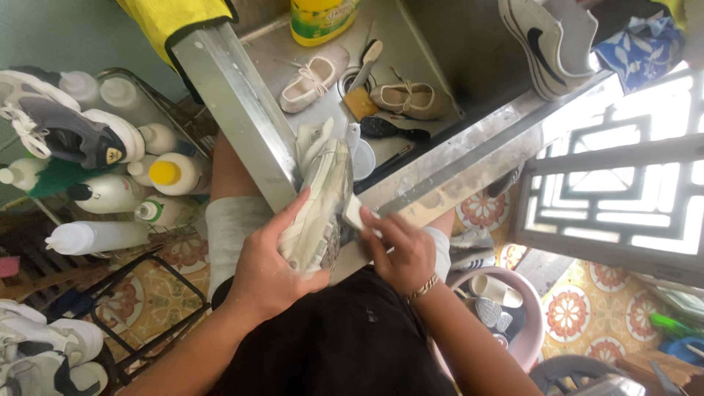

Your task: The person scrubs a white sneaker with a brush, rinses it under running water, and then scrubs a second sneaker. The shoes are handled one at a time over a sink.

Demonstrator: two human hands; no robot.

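Yellow bottle [320, 18] cut off at top edge; left hand [268, 268] covers part of the white sneaker [323, 209].

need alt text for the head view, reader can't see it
Two bare hands hold a dirty white sneaker over the corner of a metal sink: the left hand cups its side, the right hand presses a small white piece to its sole. Two small beige shoes lie in the sink.

Two hands [268, 268], one white sneaker [319, 209]
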